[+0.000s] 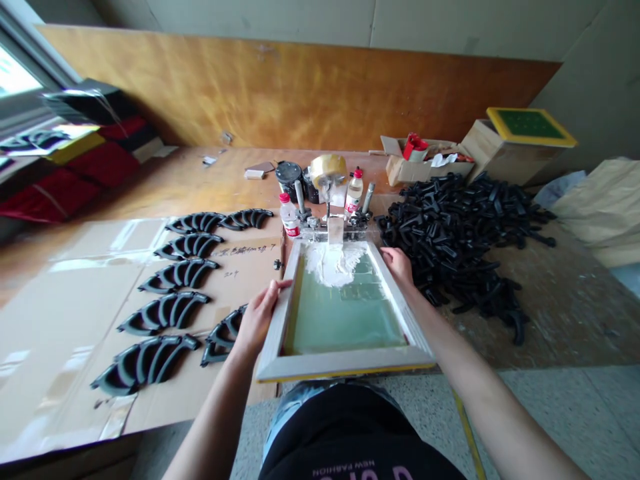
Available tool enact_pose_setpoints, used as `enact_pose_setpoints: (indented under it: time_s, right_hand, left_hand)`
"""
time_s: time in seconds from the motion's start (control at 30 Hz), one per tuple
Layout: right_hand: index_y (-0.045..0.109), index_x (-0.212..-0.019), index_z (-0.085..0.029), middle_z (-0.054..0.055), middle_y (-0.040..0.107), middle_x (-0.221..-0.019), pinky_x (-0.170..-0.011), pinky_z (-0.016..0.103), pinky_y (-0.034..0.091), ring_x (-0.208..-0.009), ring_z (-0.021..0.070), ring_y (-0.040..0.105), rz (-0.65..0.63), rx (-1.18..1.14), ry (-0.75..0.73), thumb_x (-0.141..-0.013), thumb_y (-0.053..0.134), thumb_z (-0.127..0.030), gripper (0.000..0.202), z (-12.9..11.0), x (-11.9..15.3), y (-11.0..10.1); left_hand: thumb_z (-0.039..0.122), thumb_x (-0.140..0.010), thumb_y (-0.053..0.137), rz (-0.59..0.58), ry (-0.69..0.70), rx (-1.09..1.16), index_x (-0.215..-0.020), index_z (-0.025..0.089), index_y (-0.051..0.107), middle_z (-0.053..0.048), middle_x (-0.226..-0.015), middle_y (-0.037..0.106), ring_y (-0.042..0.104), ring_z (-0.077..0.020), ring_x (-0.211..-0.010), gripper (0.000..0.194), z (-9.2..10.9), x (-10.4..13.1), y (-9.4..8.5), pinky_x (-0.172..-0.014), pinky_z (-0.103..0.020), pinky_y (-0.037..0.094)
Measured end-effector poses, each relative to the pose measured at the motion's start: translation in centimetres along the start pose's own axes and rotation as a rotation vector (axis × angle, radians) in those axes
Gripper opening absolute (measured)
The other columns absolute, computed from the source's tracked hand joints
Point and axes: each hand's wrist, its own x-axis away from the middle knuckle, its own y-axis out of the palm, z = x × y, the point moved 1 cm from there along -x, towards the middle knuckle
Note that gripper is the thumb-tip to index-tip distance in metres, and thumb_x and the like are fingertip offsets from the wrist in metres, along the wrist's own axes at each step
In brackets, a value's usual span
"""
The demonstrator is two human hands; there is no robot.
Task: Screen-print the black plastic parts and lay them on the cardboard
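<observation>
Left of screen frame [345, 363]: curved black parts [219, 343] partly hidden behind left hand [259, 317]; handwriting [245, 250] too small to read surely | Far left: window [16, 72] cut off by picture edge | Below: shirt lettering [370, 473] cut off.

Soft daylight from upper-left window [15, 70], glare on cardboard [65, 300], stretched, blurry edges.

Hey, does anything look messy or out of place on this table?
The black parts on the right lie in a jumbled heap, unlike the tidy fanned rows on the left. White paste is also smeared unevenly inside the far end of the screen-printing frame.
</observation>
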Motion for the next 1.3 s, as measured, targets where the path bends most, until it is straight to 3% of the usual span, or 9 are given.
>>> enact_pose_setpoints:
  time_s: [0.13,0.27,0.37,0.6,0.8,0.97,1.07,1.2,1.3]
  right_hand:
    - [0.053,-0.136,-0.017,0.015,0.051,-0.137,-0.108,0.044,0.040,-0.126,0.0283,0.049,0.130,0.017,-0.203,-0.085,0.066,-0.024,0.053,-3.4,-4.4,0.0]
    - [0.062,-0.115,-0.014,0.013,0.063,-0.113,-0.096,0.040,0.046,-0.111,0.0272,0.054,-0.126,0.184,-0.373,-0.085,0.067,-0.020,0.031,-8.2,-5.9,3.1]
    - [0.064,-0.095,-0.015,0.011,0.066,-0.097,-0.085,0.035,0.047,-0.099,0.0250,0.056,-0.248,0.271,-0.386,-0.088,0.056,-0.012,0.010,-9.0,-4.0,4.6]
    - [0.064,-0.084,-0.017,0.007,0.065,-0.090,-0.082,0.031,0.045,-0.093,0.0222,0.057,-0.460,0.114,-0.800,-0.079,0.057,-0.004,0.015,-7.2,0.9,1.6]
    - [0.064,-0.085,-0.018,0.008,0.064,-0.089,-0.081,0.034,0.046,-0.093,0.0232,0.055,-0.334,0.080,-0.694,-0.085,0.052,-0.005,0.018,-7.5,0.2,2.3]
    - [0.067,-0.095,-0.017,0.009,0.066,-0.093,-0.086,0.034,0.047,-0.096,0.0227,0.056,-0.343,0.038,-0.809,-0.087,0.054,-0.008,0.017,-6.8,2.5,2.8]
    - [0.068,-0.103,-0.020,0.006,0.068,-0.095,-0.085,0.033,0.047,-0.093,0.0213,0.059,-0.310,0.017,-0.677,-0.089,0.063,-0.020,0.015,-7.5,-0.1,2.1]
    - [0.054,-0.138,-0.028,0.006,0.069,-0.110,-0.088,0.032,0.047,-0.097,0.0218,0.063,-0.203,0.067,-0.404,-0.086,0.070,-0.026,0.055,-8.6,-6.4,1.1]
    - [0.052,-0.140,-0.029,0.005,0.070,-0.107,-0.086,0.033,0.047,-0.093,0.0229,0.064,-0.064,0.107,-0.263,-0.087,0.067,-0.030,0.055,-6.5,-9.3,-0.8]
  left_hand:
    - [0.059,-0.070,0.072,-0.006,-0.116,0.038,-0.142,0.021,0.052,-0.001,-0.075,0.070,0.064,-0.0178,-0.066,0.083,-6.6,-0.2,0.6,-0.059,-0.025,0.048]
    - [0.054,-0.071,0.073,0.024,-0.120,0.055,-0.142,0.019,0.051,-0.005,-0.085,0.072,0.067,-0.0195,-0.073,0.082,-10.0,-1.7,1.1,-0.066,-0.026,0.051]
    - [0.054,-0.072,0.073,0.018,-0.143,0.053,-0.139,0.021,0.055,-0.005,-0.087,0.073,0.067,-0.0199,-0.073,0.077,-10.5,-2.0,0.8,-0.063,-0.026,0.050]
    - [0.053,-0.076,0.071,-0.012,-0.133,0.090,-0.135,0.019,0.057,-0.007,-0.094,0.074,0.068,-0.0193,-0.077,0.070,-10.4,-1.5,0.9,-0.066,-0.025,0.051]
    - [0.053,-0.075,0.072,0.019,-0.139,0.087,-0.134,0.019,0.058,-0.006,-0.089,0.075,0.068,-0.0191,-0.074,0.069,-9.9,-1.5,0.9,-0.064,-0.025,0.051]
    - [0.054,-0.076,0.070,0.006,-0.149,0.040,-0.136,0.019,0.056,-0.006,-0.085,0.074,0.067,-0.0182,-0.071,0.071,-9.4,-1.2,0.9,-0.063,-0.025,0.050]
    - [0.055,-0.075,0.071,0.011,-0.166,0.032,-0.137,0.019,0.055,-0.004,-0.082,0.073,0.066,-0.0188,-0.071,0.074,-8.2,-0.7,0.8,-0.063,-0.025,0.049]
    - [0.062,-0.075,0.068,0.028,-0.139,0.015,-0.137,0.022,0.057,-0.004,-0.088,0.073,0.065,-0.0195,-0.072,0.075,-4.3,0.3,0.1,-0.059,-0.024,0.047]
    - [0.070,-0.080,0.056,0.055,-0.083,-0.005,-0.127,0.023,0.066,-0.003,-0.097,0.074,0.065,-0.0184,-0.075,0.067,-0.7,0.7,-0.4,-0.062,-0.024,0.048]
